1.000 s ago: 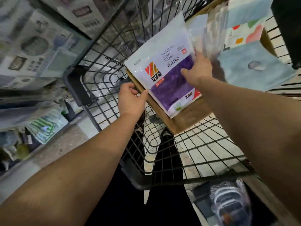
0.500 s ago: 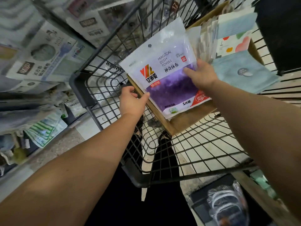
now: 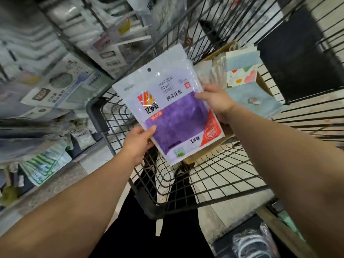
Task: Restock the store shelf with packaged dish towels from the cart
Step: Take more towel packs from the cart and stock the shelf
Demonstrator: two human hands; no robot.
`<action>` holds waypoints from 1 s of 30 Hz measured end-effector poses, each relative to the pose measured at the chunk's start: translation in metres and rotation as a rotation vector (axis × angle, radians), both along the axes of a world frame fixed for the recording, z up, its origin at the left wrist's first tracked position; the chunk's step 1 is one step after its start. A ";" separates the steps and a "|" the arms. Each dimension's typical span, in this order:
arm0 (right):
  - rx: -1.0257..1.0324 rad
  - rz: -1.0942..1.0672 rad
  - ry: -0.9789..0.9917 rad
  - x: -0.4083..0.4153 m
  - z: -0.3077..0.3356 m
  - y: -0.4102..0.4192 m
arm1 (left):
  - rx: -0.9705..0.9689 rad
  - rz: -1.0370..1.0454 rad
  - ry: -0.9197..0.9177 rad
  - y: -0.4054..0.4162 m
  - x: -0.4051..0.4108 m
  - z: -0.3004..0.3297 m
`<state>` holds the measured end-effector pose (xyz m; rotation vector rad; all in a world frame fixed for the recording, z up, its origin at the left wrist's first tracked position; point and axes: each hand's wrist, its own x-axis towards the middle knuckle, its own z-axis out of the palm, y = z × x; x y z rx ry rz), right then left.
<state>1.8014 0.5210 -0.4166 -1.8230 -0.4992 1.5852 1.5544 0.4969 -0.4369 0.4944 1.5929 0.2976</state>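
A purple dish towel in a white printed pack (image 3: 173,112) is held up over the black wire cart (image 3: 214,175). My left hand (image 3: 138,142) pinches its lower left edge, thumb on the front. My right hand (image 3: 216,102) grips its right edge. Behind the pack, a cardboard box (image 3: 204,155) in the cart holds several more packaged towels (image 3: 242,71), pale blue and patterned. The store shelf (image 3: 55,84) with hanging packs runs along the left.
The cart's rim and dark corner guard (image 3: 96,116) sit close to the shelf. Green-striped packs (image 3: 42,166) lie low on the shelf at left. A dark panel (image 3: 294,56) stands at upper right. A clear plastic bundle (image 3: 255,243) lies on the floor at bottom right.
My left hand left the cart's rim and took hold of the pack's lower left edge. The pack rose up and away from the box, still gripped by my right hand.
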 end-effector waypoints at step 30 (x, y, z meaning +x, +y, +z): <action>-0.068 0.196 -0.462 0.006 -0.076 -0.020 | 0.121 0.237 0.326 -0.023 0.013 -0.026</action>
